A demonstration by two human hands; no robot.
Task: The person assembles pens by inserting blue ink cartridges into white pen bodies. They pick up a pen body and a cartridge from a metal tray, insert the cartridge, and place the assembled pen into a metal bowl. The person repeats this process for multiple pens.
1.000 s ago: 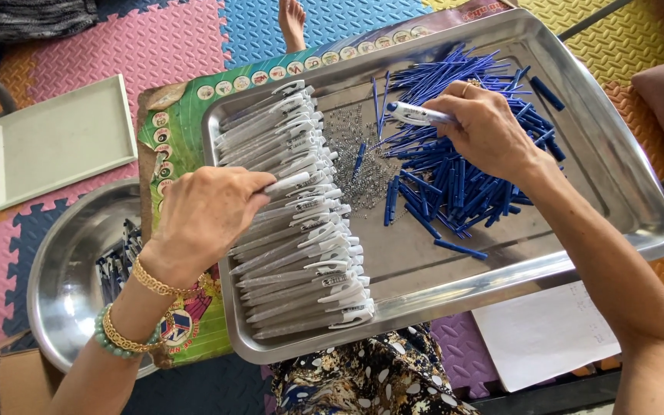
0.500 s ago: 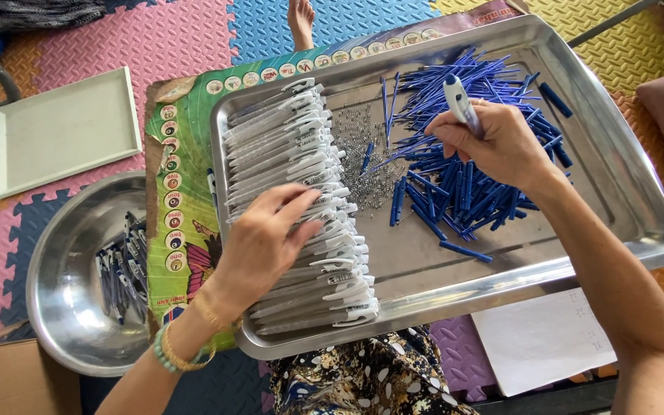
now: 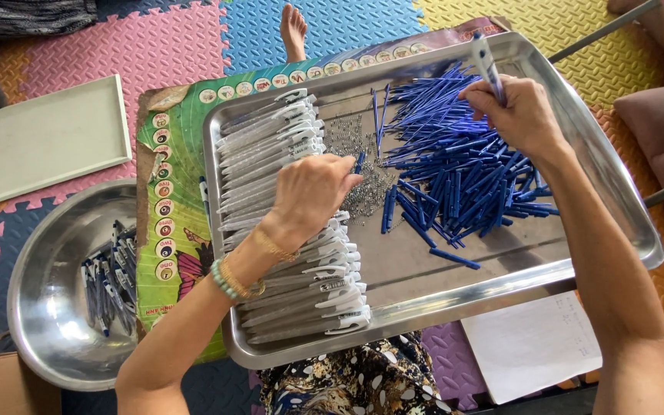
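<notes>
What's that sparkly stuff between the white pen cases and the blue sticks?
A heap of tiny metal springs lies between the white pen barrels and blue refills, seen from the head camera.

trays: 2 | bowl: 1 | blue refills: perhaps dozens

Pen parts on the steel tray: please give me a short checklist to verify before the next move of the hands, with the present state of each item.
1. Right hand grips a white pen barrel, upright: ok.
2. Left hand is at the small springs: ok.
3. Spring pinched in the left fingers: cannot tell, too small.
4. Blue refills lie within reach of the right hand: ok.
5. Steel tray rests flat: ok.
6. Barrel already holds a refill: cannot tell.
</notes>
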